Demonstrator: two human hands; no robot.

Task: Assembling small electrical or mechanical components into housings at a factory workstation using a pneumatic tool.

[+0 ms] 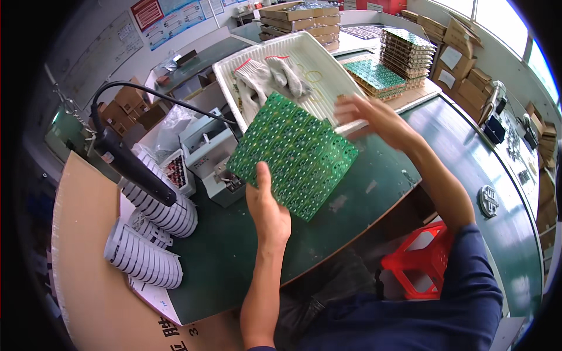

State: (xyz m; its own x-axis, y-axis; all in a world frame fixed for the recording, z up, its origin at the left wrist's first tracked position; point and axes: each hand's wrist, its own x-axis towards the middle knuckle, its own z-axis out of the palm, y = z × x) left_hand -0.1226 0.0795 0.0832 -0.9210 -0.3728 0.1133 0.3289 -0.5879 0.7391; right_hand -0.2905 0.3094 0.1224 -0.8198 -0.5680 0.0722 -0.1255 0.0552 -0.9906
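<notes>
My left hand (268, 215) grips the lower left edge of a green circuit board panel (297, 157), its thumb lying on the face. The panel is tilted above the green table and carries many small repeated patterns. Off the panel's upper right side is my right hand (377, 119), apart from it, with fingers stretched out and smeared by motion. Behind the panel stands a white ribbed tray (221, 76), holding pale work gloves (255, 79) with red cuffs and some yellowish rings.
Stacked green panels (377, 77) stand at the back right. On the left are rolls of white strips (143, 257), a black tool on a flexible arm (132, 167), and a grey machine (206, 146). A red stool (418, 263) sits below the table's edge, right.
</notes>
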